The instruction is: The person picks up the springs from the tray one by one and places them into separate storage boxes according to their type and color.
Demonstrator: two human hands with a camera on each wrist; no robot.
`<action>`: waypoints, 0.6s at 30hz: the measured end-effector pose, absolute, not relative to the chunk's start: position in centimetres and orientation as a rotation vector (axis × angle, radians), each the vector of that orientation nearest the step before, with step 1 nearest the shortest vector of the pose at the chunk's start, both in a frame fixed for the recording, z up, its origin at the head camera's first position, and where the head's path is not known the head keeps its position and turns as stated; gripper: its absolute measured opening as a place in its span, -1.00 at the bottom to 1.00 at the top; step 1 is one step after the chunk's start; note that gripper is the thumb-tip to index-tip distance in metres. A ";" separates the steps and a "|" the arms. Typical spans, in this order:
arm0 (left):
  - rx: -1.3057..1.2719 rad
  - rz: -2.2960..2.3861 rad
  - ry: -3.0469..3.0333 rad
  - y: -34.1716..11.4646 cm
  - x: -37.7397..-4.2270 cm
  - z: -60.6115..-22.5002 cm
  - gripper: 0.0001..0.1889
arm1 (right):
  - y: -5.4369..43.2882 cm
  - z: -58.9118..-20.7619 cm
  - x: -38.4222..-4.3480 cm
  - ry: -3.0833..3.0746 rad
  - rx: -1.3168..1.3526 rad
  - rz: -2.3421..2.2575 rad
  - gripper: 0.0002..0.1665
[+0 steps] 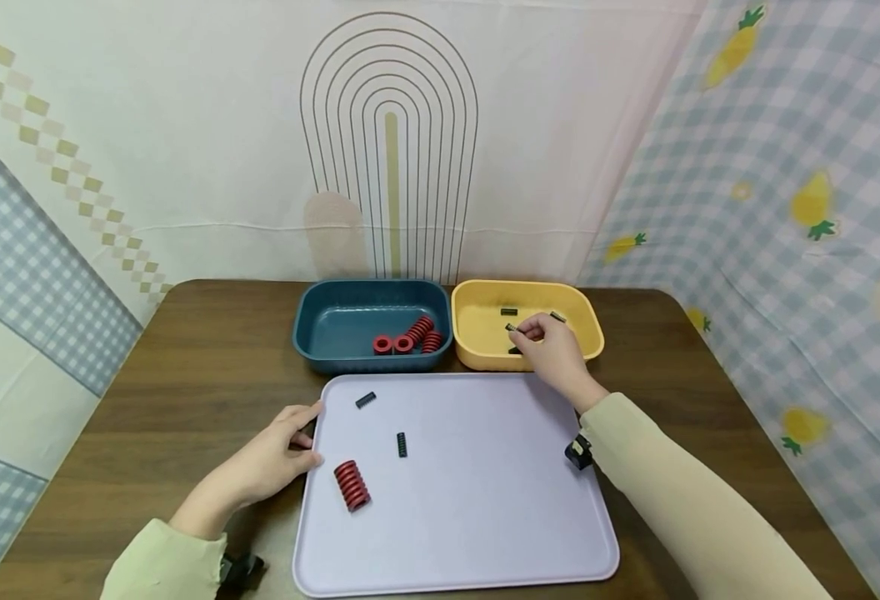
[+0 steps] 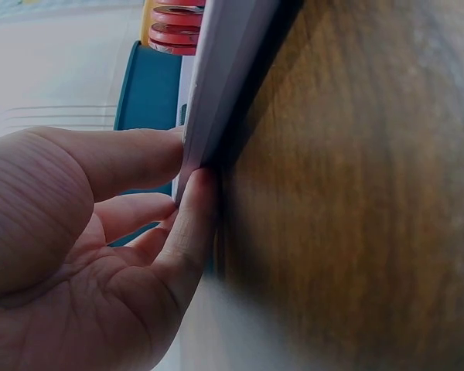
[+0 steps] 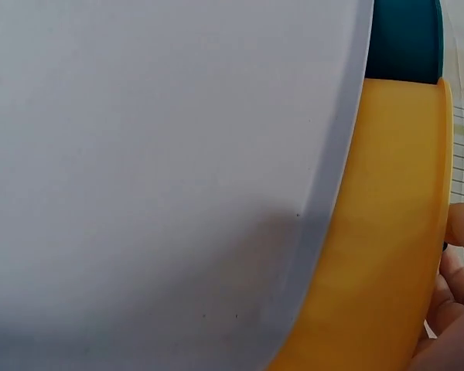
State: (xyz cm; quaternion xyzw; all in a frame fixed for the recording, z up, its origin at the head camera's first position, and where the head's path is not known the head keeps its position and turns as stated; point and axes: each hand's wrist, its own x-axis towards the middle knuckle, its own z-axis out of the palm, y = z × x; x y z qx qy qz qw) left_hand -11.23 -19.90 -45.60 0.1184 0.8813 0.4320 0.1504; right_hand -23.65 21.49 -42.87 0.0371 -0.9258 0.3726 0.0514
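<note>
My left hand [image 1: 278, 454] rests against the left edge of the lilac tray [image 1: 477, 500], thumb and fingertips touching its rim. On the tray's left part lie a large red coil spring [image 1: 352, 486] and two small dark coil springs, one [image 1: 366, 400] near the back corner and another [image 1: 402, 444] closer to the middle. Over the yellow bin [image 1: 590, 329], my right hand [image 1: 552, 350] pinches a small dark spring [image 1: 511, 327] between thumb and fingers. More small dark springs [image 1: 509, 312] lie in that bin, partly hidden by the hand. The right wrist view barely shows the held piece.
Left of the yellow bin stands a teal bin [image 1: 335, 329] with several red coil springs [image 1: 419, 329] at its right end. Both bins sit just behind the tray on a brown wooden table [image 1: 207, 367]. Patterned cloth [image 1: 245, 125] hangs behind and beside the table.
</note>
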 end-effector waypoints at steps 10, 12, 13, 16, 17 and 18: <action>0.336 1.243 2.535 -19.9 -11.1 -45.7 -0.26 | 21.4 -43.0 -23.7 -2.801 0.102 1.147 -0.74; 0.334 1.245 2.536 -19.9 -11.1 -45.7 -0.26 | 21.3 -42.9 -23.7 -2.800 0.104 1.149 -0.72; 0.332 1.246 2.536 -19.9 -11.1 -45.6 -0.27 | 21.4 -42.9 -23.7 -2.801 0.105 1.151 -0.72; 0.335 1.248 2.537 -19.8 -11.1 -45.6 -0.27 | 21.3 -42.8 -23.5 -2.801 0.112 1.154 -0.71; 0.335 1.248 2.537 -19.8 -11.1 -45.5 -0.27 | 21.3 -42.8 -23.4 -2.798 0.114 1.154 -0.71; 0.333 1.247 2.536 -19.8 -11.1 -45.5 -0.26 | 21.2 -42.7 -23.3 -2.795 0.118 1.155 -0.71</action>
